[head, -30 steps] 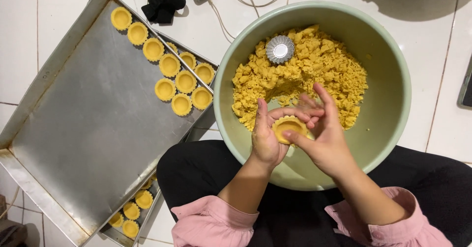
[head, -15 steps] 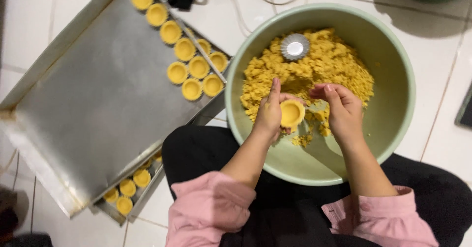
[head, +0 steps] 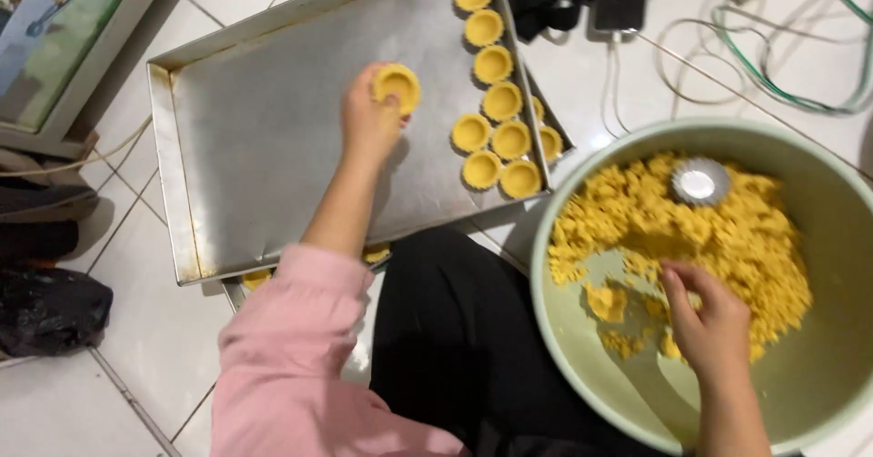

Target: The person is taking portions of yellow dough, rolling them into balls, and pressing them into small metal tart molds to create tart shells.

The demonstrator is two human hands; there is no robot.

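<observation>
Left hand [head: 368, 116] holding tart shell [head: 397, 87] over tray [head: 273, 148], right hand [head: 714, 325] seemingly in dough [head: 727, 239]

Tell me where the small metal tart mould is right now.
In the head view, the metal tart mould sits on the yellow crumbly dough at the far side of the green bowl, beyond the right hand.

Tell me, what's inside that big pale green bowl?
The pale green bowl holds crumbly yellow dough, a small fluted metal mould, and the right hand. Anything beneath the dough is hidden.
</observation>
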